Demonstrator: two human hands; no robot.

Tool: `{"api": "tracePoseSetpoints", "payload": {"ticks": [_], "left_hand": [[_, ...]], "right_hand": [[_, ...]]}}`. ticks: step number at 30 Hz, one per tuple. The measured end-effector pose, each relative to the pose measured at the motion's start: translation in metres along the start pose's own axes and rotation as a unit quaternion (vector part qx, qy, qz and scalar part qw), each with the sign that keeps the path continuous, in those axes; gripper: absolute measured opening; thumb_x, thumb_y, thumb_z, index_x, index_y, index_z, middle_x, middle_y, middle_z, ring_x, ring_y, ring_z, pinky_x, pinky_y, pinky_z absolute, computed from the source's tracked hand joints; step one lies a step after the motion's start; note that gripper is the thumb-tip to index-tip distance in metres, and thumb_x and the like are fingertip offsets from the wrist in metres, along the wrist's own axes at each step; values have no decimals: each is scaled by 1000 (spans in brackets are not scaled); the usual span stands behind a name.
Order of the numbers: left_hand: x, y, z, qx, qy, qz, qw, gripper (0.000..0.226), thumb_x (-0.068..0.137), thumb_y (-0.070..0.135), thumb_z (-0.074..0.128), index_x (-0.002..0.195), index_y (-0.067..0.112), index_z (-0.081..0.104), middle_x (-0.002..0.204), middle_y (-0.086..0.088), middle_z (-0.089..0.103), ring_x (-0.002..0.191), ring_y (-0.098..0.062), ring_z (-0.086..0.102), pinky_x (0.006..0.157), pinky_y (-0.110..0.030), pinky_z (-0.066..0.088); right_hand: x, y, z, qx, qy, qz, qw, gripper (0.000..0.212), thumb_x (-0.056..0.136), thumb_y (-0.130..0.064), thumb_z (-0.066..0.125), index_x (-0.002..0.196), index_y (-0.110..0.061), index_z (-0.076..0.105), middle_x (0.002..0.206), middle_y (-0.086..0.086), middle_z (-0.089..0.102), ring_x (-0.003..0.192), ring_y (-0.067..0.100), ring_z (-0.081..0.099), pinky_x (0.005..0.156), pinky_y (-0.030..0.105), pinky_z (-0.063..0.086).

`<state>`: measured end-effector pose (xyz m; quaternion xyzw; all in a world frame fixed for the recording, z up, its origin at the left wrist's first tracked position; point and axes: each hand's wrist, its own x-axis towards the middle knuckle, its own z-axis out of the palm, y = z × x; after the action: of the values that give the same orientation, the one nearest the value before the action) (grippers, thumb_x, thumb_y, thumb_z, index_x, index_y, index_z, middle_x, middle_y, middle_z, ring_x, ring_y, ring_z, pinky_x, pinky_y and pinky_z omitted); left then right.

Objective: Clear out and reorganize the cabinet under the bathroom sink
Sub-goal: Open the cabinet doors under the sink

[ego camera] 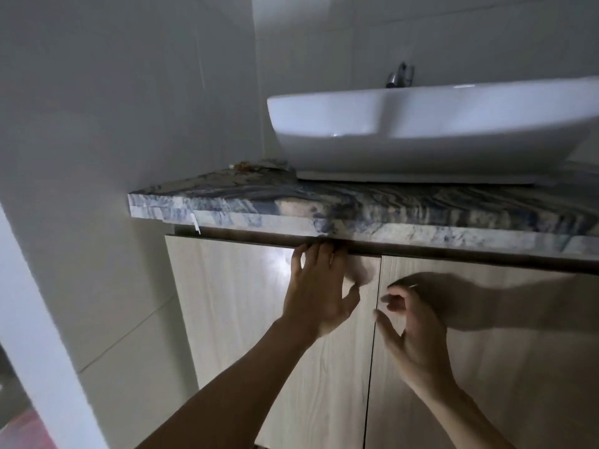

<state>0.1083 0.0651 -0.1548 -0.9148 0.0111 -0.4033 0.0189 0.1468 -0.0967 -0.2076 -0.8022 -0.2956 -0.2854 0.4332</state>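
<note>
The cabinet under the sink has two pale wood-grain doors, both closed. My left hand (319, 288) lies against the left door (227, 303), its fingertips hooked over that door's top edge under the marble counter (356, 209). My right hand (411, 325) hovers in front of the right door (502, 367) near the gap between the doors, fingers loosely curled and holding nothing. What is inside the cabinet is hidden.
A white vessel basin (431, 124) sits on the counter with a chrome tap (400, 76) behind it. A white tiled wall (113, 124) closes in on the left. Small brown debris (243, 165) lies at the counter's back left corner.
</note>
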Motion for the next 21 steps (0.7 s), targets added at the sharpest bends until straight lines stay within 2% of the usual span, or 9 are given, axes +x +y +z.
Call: {"api": "tracePoseSetpoints", "payload": {"ticks": [1,4,7,10,13,15,17,19,21], "left_hand": [[2,0,0,-11,1,-7,1000,58,79,52,44,124,17,53,127,-1,56,126,-22,46,114,-44,23],[2,1,3,-1,-1,-13,1000,58,82,51,54,127,17,48,134,-1,49,133,-22,37,117,-42,13],[1,6,-1,3,-9,-21,1000,56,84,52,55,127,18,45,136,1,47,135,-20,34,119,-42,10],[1,8,-11,-13,-27,-30,999,52,86,51,54,126,19,45,135,3,49,134,-18,36,119,-42,7],[-1,8,-22,-20,-56,-33,998,46,87,42,57,124,18,45,132,2,49,132,-19,37,119,-41,9],[-5,11,-28,-24,-59,-32,997,41,86,37,58,120,18,46,126,2,51,128,-19,40,118,-42,14],[-13,13,-32,-29,-47,-26,998,42,86,34,59,123,18,46,128,0,50,128,-22,39,119,-44,14],[-28,15,-36,-20,-57,-36,998,56,91,33,55,140,18,34,146,-6,35,141,-27,25,119,-46,5],[-52,18,-38,-27,-69,-62,995,75,94,37,50,152,15,9,161,-10,4,149,-28,-1,118,-46,-5]], "right_hand": [[0,5,6,-3,27,-20,999,35,80,-20,73,109,-23,54,93,-15,60,87,8,61,83,46,52],[-4,12,17,-3,80,-66,995,38,80,-21,73,114,-15,57,93,-11,62,88,10,61,82,41,54],[-6,10,18,9,86,-54,995,40,81,-19,73,116,-10,58,95,-5,64,90,11,60,85,38,55],[-7,-1,13,-4,59,-17,998,38,83,-25,70,117,-14,56,97,-7,61,95,13,60,88,42,52],[-4,-15,6,-69,6,17,997,36,91,-34,56,123,-18,52,111,0,62,108,19,58,91,42,47],[-1,-25,2,-106,-30,49,993,35,97,-32,45,128,-17,46,120,3,58,114,21,54,93,42,43],[0,-32,0,-107,-63,62,990,33,99,-26,39,129,-14,43,123,5,57,110,25,58,91,42,46],[0,-37,-3,-67,-82,76,991,30,99,-22,40,126,-10,43,115,13,61,97,28,64,79,41,52],[-1,-44,-9,-44,-94,84,991,29,99,-20,44,125,-8,45,113,18,63,94,29,65,71,35,51]]}}
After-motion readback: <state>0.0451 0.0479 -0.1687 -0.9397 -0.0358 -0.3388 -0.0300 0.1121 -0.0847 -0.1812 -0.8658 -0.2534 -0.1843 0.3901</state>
